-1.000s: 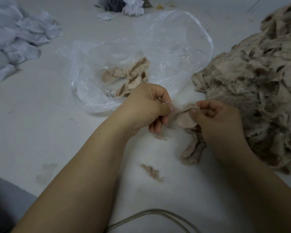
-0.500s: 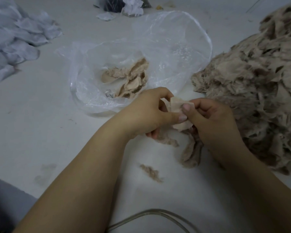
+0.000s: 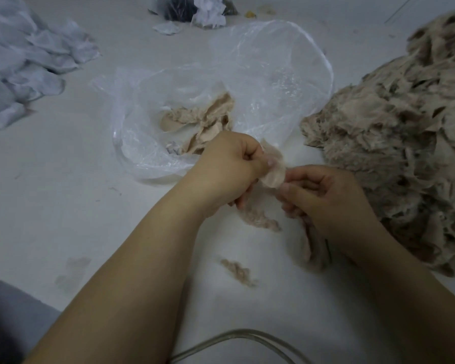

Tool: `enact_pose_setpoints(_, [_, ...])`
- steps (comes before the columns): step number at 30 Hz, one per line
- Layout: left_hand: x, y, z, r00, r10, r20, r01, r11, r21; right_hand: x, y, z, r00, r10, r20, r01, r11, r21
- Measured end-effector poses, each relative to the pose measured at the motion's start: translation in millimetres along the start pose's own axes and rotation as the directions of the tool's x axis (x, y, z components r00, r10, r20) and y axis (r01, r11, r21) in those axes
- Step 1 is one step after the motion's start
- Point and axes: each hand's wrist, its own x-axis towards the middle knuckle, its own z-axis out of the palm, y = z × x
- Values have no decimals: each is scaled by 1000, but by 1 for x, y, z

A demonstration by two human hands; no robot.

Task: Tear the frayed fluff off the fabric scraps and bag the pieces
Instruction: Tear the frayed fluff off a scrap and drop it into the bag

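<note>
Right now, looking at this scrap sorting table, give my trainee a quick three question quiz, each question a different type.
1. True or false: the clear plastic bag already holds beige pieces.
2. Multiple choice: the big pile of beige scraps lies (a) on the person's right, (b) on the person's left, (c) inside the bag.
3. Fill in: both the left hand and the right hand pinch one beige ____.

Key: 1 true. 2 a. 3 scrap; a fluffy strip hangs below the left hand's grip.
</note>
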Motion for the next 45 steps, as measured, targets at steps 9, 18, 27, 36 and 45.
enact_pose_setpoints(9, [-3, 1, 1, 999, 29, -22, -31, 993, -115, 1, 4, 8, 999, -45, -11, 44, 994, -103])
enact_pose_setpoints(18, [-2, 0, -1, 996, -28, 87, 38, 993, -116, 4, 1, 8, 977, -96, -188, 86, 994, -65])
enact_pose_setpoints(27, [-7, 4, -4, 956, -100, 274, 87, 994, 60, 2, -3, 12, 959, -175, -223, 136, 974, -180])
enact_pose_setpoints(36, [-5, 3, -7, 963, -104, 250, 102, 995, 21, 8, 0, 7, 936, 54, -348, -21, 995, 98])
enact_pose_setpoints(45, [0, 0, -7, 987, -89, 135, 101, 991, -91, 5, -1, 7, 981, 20, -191, -14, 999, 35])
